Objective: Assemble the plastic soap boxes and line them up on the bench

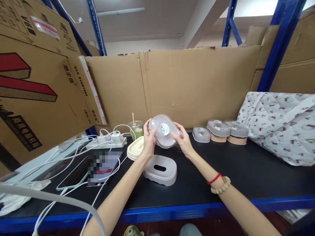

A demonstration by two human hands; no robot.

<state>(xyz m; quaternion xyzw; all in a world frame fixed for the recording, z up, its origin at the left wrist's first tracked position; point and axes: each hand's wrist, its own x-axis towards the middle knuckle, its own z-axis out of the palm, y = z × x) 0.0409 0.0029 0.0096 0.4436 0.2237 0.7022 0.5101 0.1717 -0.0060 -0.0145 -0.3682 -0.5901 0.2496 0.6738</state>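
Observation:
Both hands hold up a translucent plastic container (161,137) with rounded corners and a round label on its face. My left hand (148,141) grips its left side, thumb on the front. On the right edge, my right hand (183,141) has its thumb pressed to the face and its fingers behind. Below it on the black tabletop sits a light grey oval cover (169,172) with a long slot in its top. Just left of that, partly behind my left wrist, lies a cream-coloured lid-like piece (135,149).
Several lidded boxes (218,127) stand at the back right beside a quilted patterned cloth (280,127). A green drink cup (136,129) is behind my left hand. Left are a power strip (108,142), white cables, a tablet (105,168) and a large carton (36,82).

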